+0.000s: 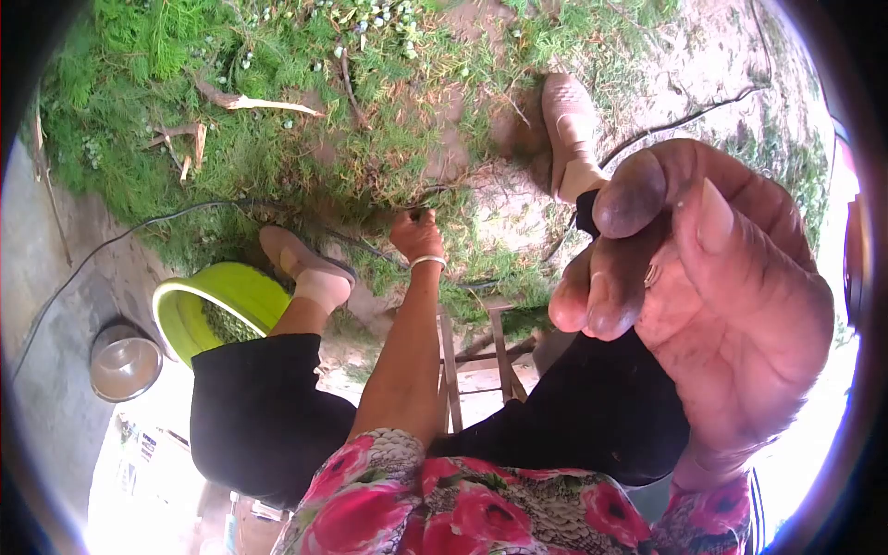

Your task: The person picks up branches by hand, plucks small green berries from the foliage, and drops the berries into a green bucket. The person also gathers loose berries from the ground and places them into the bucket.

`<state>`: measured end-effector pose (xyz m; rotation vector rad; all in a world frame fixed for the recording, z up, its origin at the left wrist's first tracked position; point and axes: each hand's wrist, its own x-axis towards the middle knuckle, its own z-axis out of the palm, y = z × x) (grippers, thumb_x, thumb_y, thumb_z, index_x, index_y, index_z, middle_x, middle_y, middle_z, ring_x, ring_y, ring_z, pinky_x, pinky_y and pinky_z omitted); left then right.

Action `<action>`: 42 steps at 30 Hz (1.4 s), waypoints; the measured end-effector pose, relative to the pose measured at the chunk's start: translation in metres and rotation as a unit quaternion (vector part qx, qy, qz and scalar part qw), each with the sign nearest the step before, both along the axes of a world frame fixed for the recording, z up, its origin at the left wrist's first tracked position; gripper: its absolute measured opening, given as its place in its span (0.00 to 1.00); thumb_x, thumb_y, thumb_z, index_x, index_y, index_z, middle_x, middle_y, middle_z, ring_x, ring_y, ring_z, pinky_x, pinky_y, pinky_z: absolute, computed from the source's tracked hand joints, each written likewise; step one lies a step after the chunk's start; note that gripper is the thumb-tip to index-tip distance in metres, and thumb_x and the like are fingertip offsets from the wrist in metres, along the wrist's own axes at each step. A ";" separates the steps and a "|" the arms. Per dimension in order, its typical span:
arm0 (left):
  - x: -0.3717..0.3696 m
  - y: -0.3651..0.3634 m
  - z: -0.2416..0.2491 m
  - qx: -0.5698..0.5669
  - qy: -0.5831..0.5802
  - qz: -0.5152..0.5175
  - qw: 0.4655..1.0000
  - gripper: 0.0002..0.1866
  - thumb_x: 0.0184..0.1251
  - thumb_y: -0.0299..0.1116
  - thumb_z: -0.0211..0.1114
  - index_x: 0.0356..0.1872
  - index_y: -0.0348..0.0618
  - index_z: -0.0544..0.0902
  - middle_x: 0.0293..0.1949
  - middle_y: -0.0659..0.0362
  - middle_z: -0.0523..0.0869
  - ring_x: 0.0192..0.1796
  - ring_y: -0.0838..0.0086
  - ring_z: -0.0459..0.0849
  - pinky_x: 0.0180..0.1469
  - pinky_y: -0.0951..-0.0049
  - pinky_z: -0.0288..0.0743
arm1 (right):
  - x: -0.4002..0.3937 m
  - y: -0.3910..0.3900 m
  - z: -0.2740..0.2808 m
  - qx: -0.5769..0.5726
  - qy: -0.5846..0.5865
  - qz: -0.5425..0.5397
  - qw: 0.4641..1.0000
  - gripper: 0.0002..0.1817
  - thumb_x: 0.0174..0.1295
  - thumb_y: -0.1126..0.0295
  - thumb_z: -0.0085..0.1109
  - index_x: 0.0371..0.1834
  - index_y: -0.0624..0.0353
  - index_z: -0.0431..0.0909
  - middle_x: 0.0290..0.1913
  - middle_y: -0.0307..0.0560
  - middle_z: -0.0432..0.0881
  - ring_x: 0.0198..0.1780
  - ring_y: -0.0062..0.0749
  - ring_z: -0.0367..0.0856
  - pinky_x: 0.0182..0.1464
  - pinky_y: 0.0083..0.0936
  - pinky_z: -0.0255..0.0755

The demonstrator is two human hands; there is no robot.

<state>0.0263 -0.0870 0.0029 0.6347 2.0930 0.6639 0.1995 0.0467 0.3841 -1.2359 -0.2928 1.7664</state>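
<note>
— Conifer branches: lying where, looking how?
— Strewn over the ground across the top of the frame; feathery, bright green at upper left, yellowing to brown toward the middle, dotted with pale bluish cones.
— And each grip?
— Left hand, centre: down at the branches, fingers curled; cannot tell whether holding anything. Right hand, large at right: fingers bent toward the thumb; contents, if any, unclear.

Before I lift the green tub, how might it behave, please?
The green tub looks like smooth plastic, so probably slippery. The small pieces inside look loose and may shift; being open-topped, it could spill if tilted.
</note>
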 end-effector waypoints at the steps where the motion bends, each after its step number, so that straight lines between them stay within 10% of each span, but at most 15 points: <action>1: 0.001 0.003 -0.005 0.002 -0.003 0.000 1.000 0.04 0.50 0.21 0.65 0.24 0.33 0.78 0.19 0.56 0.79 0.18 0.67 0.79 0.21 0.64 0.73 | 0.001 -0.002 -0.002 0.002 -0.003 0.000 1.000 0.19 0.70 0.64 0.44 0.41 0.75 0.70 0.28 0.52 0.77 0.29 0.34 0.80 0.40 0.35 0.78; 4: -0.003 0.010 -0.017 -0.096 0.270 -0.150 0.946 0.10 0.46 0.27 0.69 0.28 0.32 0.81 0.25 0.43 0.83 0.30 0.49 0.83 0.36 0.57 0.77 | 0.001 -0.001 -0.004 0.047 -0.001 -0.007 0.999 0.18 0.69 0.64 0.44 0.40 0.75 0.71 0.26 0.53 0.77 0.29 0.35 0.81 0.41 0.36 0.79; 7: -0.025 -0.001 -0.038 -0.076 0.293 -0.296 0.906 0.09 0.46 0.26 0.68 0.28 0.30 0.81 0.25 0.43 0.83 0.31 0.49 0.83 0.37 0.56 0.76 | 0.001 0.018 0.008 -0.073 0.010 0.022 0.997 0.18 0.69 0.65 0.45 0.41 0.75 0.72 0.26 0.53 0.78 0.28 0.35 0.82 0.42 0.35 0.79; 9: -0.034 0.013 0.001 0.000 0.238 -0.300 0.924 0.04 0.49 0.22 0.63 0.25 0.32 0.81 0.20 0.47 0.81 0.24 0.55 0.82 0.27 0.59 0.75 | 0.005 0.007 -0.007 0.025 -0.029 0.070 0.997 0.17 0.67 0.65 0.48 0.41 0.74 0.74 0.28 0.53 0.80 0.29 0.33 0.82 0.40 0.29 0.78; 11: -0.033 0.051 0.080 -0.094 -0.173 0.003 0.980 0.03 0.52 0.21 0.60 0.22 0.34 0.80 0.16 0.54 0.78 0.16 0.67 0.77 0.16 0.66 0.69 | 0.006 0.013 0.001 0.044 0.006 0.089 0.995 0.17 0.66 0.65 0.51 0.42 0.73 0.74 0.30 0.52 0.82 0.30 0.31 0.81 0.36 0.23 0.75; 12: -0.045 0.054 0.093 -0.048 -0.242 -0.059 0.967 0.05 0.53 0.21 0.60 0.20 0.36 0.79 0.14 0.59 0.75 0.13 0.76 0.72 0.12 0.75 0.61 | 0.004 0.013 0.001 0.121 -0.134 0.142 0.973 0.16 0.65 0.65 0.52 0.41 0.72 0.76 0.30 0.51 0.82 0.30 0.29 0.80 0.35 0.21 0.74; 17: -0.067 0.105 0.199 -0.072 -0.301 -0.153 0.939 0.03 0.57 0.27 0.64 0.31 0.40 0.79 0.20 0.62 0.77 0.17 0.79 0.71 0.16 0.78 0.61 | -0.021 0.015 0.006 0.100 -0.271 0.200 0.936 0.13 0.63 0.68 0.55 0.38 0.70 0.78 0.29 0.48 0.82 0.29 0.25 0.77 0.34 0.22 0.72; 19: -0.065 0.122 0.257 -0.033 -0.323 -0.143 0.935 0.03 0.57 0.25 0.63 0.31 0.39 0.79 0.21 0.61 0.77 0.18 0.78 0.71 0.16 0.78 0.61 | -0.035 0.011 -0.007 0.210 -0.414 0.216 0.859 0.11 0.57 0.69 0.57 0.29 0.69 0.79 0.23 0.58 0.79 0.27 0.39 0.80 0.37 0.31 0.75; 24: -0.057 0.135 0.362 0.049 -0.435 -0.137 0.888 0.05 0.58 0.21 0.58 0.35 0.34 0.77 0.24 0.58 0.76 0.18 0.78 0.70 0.15 0.79 0.61 | -0.047 0.017 -0.002 0.245 -0.372 0.288 0.848 0.10 0.55 0.71 0.60 0.32 0.71 0.79 0.24 0.52 0.80 0.27 0.31 0.79 0.34 0.27 0.73; 29: -0.063 0.138 0.378 0.077 -0.507 -0.122 0.850 0.05 0.60 0.23 0.59 0.35 0.32 0.77 0.24 0.56 0.77 0.19 0.79 0.72 0.16 0.79 0.64 | -0.058 0.018 -0.002 0.215 -0.253 0.298 0.895 0.07 0.56 0.73 0.62 0.29 0.68 0.79 0.22 0.41 0.79 0.24 0.15 0.74 0.26 0.14 0.68; 34: -0.061 0.140 0.379 0.093 -0.542 -0.105 0.829 0.04 0.63 0.25 0.59 0.36 0.34 0.76 0.25 0.55 0.78 0.21 0.78 0.74 0.17 0.77 0.69 | -0.052 0.025 0.006 0.112 -0.043 0.205 0.971 0.09 0.60 0.73 0.54 0.32 0.70 0.79 0.25 0.46 0.80 0.24 0.23 0.78 0.25 0.17 0.72; 39: -0.056 0.148 0.362 0.142 -0.621 -0.019 0.771 0.11 0.68 0.30 0.55 0.43 0.30 0.75 0.37 0.45 0.82 0.38 0.59 0.83 0.37 0.61 0.82 | -0.043 0.030 0.008 0.067 -0.045 0.094 0.992 0.09 0.60 0.73 0.53 0.28 0.70 0.77 0.31 0.47 0.81 0.26 0.23 0.78 0.26 0.17 0.71; 41: -0.051 0.154 0.365 0.143 -0.639 -0.007 0.755 0.12 0.69 0.30 0.54 0.45 0.29 0.75 0.39 0.43 0.81 0.40 0.56 0.83 0.42 0.57 0.81 | -0.032 0.032 0.009 0.267 -0.349 0.247 0.864 0.10 0.63 0.71 0.51 0.38 0.69 0.76 0.30 0.46 0.79 0.27 0.22 0.76 0.30 0.17 0.69; 42: -0.049 0.156 0.368 0.138 -0.656 0.009 0.742 0.14 0.69 0.30 0.53 0.47 0.28 0.74 0.42 0.41 0.81 0.43 0.53 0.83 0.47 0.54 0.80 | -0.036 0.033 0.015 0.112 -0.151 0.148 0.971 0.07 0.60 0.74 0.55 0.36 0.67 0.77 0.28 0.42 0.79 0.28 0.21 0.75 0.31 0.17 0.70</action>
